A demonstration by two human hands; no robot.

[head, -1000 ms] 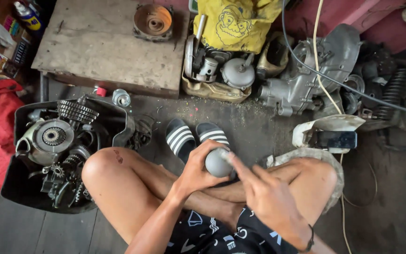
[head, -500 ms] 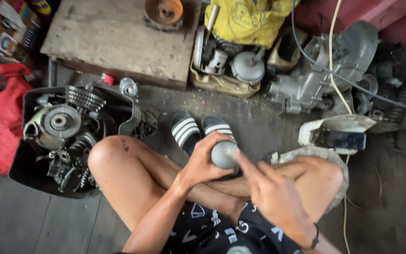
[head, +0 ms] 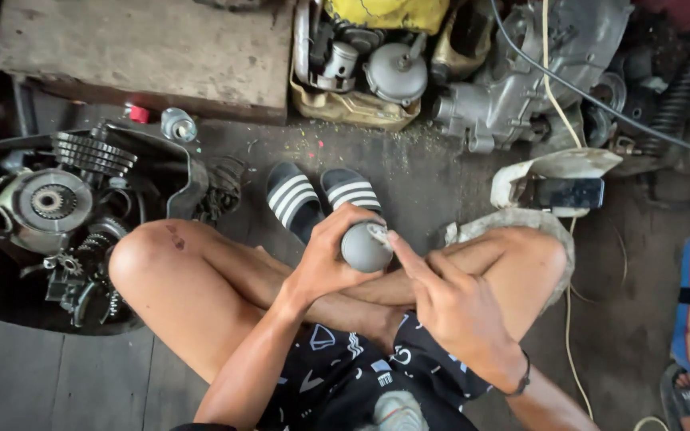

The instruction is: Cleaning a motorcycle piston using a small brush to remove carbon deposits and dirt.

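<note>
Holding one grey cylinder point(head: 365, 246), left hand point(head: 331, 259) grip closed; right hand point(head: 449, 299) fingertip touches it (two sandals point(head: 321, 195)).

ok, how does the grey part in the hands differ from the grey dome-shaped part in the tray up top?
The grey part is held in the left hand, fingers of the right hand touching it; the dome-shaped part lies among other parts in the tray. The held one looks smaller and plainer; the dome has a knob on top. Both are dull grey metal.
</note>
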